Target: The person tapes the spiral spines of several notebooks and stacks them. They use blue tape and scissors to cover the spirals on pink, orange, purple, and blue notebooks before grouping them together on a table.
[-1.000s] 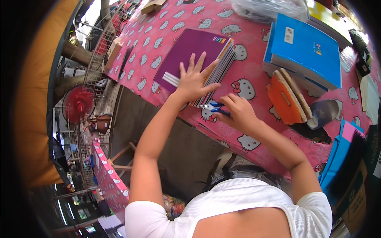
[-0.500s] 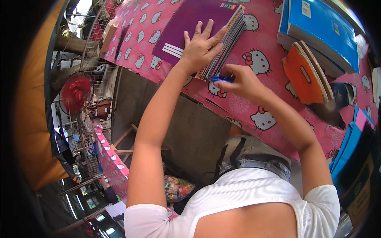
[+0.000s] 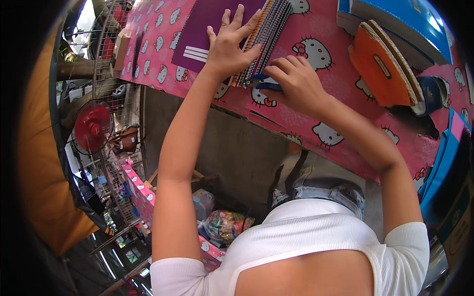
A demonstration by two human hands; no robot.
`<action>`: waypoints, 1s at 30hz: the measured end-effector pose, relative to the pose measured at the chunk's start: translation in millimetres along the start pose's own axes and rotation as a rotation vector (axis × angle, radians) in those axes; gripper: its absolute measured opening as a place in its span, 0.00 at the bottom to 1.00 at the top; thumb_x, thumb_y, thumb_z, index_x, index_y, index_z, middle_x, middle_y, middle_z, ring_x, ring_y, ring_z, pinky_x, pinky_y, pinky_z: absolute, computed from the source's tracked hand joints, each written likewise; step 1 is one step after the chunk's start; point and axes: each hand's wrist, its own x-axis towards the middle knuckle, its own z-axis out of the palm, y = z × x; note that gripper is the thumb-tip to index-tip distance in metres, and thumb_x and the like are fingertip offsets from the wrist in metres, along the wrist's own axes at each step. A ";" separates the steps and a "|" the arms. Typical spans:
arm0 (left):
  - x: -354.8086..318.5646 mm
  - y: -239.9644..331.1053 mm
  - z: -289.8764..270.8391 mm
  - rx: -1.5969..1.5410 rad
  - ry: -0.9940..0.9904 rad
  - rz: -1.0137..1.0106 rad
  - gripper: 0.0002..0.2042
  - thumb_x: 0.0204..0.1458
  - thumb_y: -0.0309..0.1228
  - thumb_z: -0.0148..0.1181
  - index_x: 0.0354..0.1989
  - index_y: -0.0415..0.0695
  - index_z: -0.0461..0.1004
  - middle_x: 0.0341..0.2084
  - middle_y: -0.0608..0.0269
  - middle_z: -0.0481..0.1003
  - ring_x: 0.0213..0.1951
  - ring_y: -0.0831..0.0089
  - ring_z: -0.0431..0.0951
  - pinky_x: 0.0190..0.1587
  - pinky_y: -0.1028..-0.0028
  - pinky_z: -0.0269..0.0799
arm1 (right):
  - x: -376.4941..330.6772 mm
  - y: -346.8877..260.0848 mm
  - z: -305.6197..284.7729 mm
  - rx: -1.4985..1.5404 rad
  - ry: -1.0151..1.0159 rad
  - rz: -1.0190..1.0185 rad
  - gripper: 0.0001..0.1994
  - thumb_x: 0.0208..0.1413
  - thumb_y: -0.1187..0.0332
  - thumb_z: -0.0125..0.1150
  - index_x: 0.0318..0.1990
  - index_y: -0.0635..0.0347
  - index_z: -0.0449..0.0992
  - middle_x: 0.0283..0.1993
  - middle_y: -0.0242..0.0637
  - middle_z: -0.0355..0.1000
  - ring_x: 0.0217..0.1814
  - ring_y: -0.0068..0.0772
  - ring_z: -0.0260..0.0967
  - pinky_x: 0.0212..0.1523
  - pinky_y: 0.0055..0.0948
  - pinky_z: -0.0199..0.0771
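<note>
A stack of spiral notebooks with a purple cover (image 3: 197,27) lies on the pink cartoon-print table covering (image 3: 301,108). My left hand (image 3: 231,48) rests flat on the top cover with its fingers spread, the thumb reaching over the spiral edge. In my right hand (image 3: 298,81) is a pair of blue-handled pliers (image 3: 268,85), gripped close to the near end of the wire spirals (image 3: 266,37). The plier tips are at the corner of the stack, but whether they bite on a wire is too small to tell.
At the right stand thick blue notebooks (image 3: 405,24), with an orange cardboard piece (image 3: 380,69) leaning in front. A red fan (image 3: 94,127) is beside the wire mesh at left. Below the table sits a clear bag of colourful packets (image 3: 224,224).
The whole view has shifted, so the table and notebooks sit higher and further left. My right hand has turned more palm-down around the pliers, while my left hand stays on the stack.
</note>
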 end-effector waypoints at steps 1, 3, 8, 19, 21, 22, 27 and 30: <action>2.0 2.1 -3.7 0.002 -0.084 -0.025 0.37 0.43 0.43 0.65 0.65 0.62 0.58 0.65 0.49 0.50 0.66 0.45 0.49 0.61 0.36 0.43 | -0.5 2.2 0.4 0.092 -0.048 0.062 0.18 0.42 0.57 0.69 0.37 0.57 0.75 0.36 0.35 0.71 0.40 0.36 0.69 0.43 0.35 0.67; 1.7 3.3 -13.6 0.013 -0.250 -0.083 0.44 0.40 0.43 0.66 0.68 0.63 0.49 0.70 0.51 0.32 0.68 0.42 0.40 0.61 0.36 0.40 | 4.8 5.5 -1.9 0.345 -0.202 0.239 0.18 0.43 0.55 0.68 0.34 0.60 0.76 0.30 0.37 0.73 0.33 0.34 0.71 0.36 0.32 0.69; 11.1 23.0 -25.5 -0.014 -0.315 -0.133 0.45 0.42 0.39 0.63 0.70 0.65 0.43 0.70 0.48 0.33 0.69 0.44 0.35 0.63 0.37 0.30 | 14.1 18.9 -4.7 0.777 -0.494 0.704 0.23 0.47 0.48 0.66 0.29 0.66 0.79 0.19 0.40 0.72 0.21 0.30 0.70 0.25 0.29 0.68; 9.6 22.0 -24.8 -0.008 -0.320 -0.145 0.46 0.41 0.37 0.62 0.70 0.66 0.42 0.70 0.48 0.34 0.70 0.45 0.32 0.64 0.38 0.29 | 1.4 6.8 -1.8 0.227 -0.216 0.209 0.18 0.45 0.55 0.67 0.36 0.59 0.74 0.33 0.36 0.73 0.36 0.39 0.70 0.38 0.34 0.68; 8.6 21.9 -25.2 -0.018 -0.322 -0.151 0.47 0.40 0.37 0.63 0.70 0.67 0.42 0.70 0.48 0.34 0.70 0.45 0.32 0.64 0.39 0.30 | 12.2 9.4 -9.4 0.486 -0.424 0.473 0.18 0.47 0.54 0.66 0.34 0.60 0.74 0.30 0.39 0.73 0.31 0.39 0.71 0.32 0.33 0.69; 9.3 23.5 -25.9 -0.008 -0.332 -0.158 0.47 0.40 0.37 0.63 0.70 0.67 0.41 0.70 0.48 0.34 0.70 0.45 0.32 0.64 0.39 0.30 | 22.9 10.2 -16.9 0.583 -0.524 0.611 0.17 0.47 0.55 0.66 0.33 0.61 0.74 0.28 0.40 0.73 0.29 0.38 0.71 0.29 0.31 0.68; 9.8 25.5 -27.4 0.006 -0.325 -0.155 0.49 0.37 0.38 0.64 0.70 0.67 0.41 0.70 0.49 0.33 0.70 0.46 0.32 0.64 0.38 0.30 | 2.3 1.7 -10.2 0.167 -0.346 0.316 0.21 0.47 0.50 0.65 0.40 0.58 0.73 0.32 0.36 0.72 0.35 0.42 0.71 0.36 0.35 0.70; 10.8 22.9 -23.7 0.014 -0.322 -0.151 0.49 0.37 0.38 0.64 0.70 0.68 0.41 0.70 0.49 0.32 0.70 0.45 0.32 0.64 0.38 0.30 | -4.4 9.5 -3.6 -0.118 -0.019 -0.068 0.22 0.43 0.53 0.67 0.41 0.55 0.72 0.34 0.36 0.69 0.39 0.39 0.68 0.41 0.35 0.69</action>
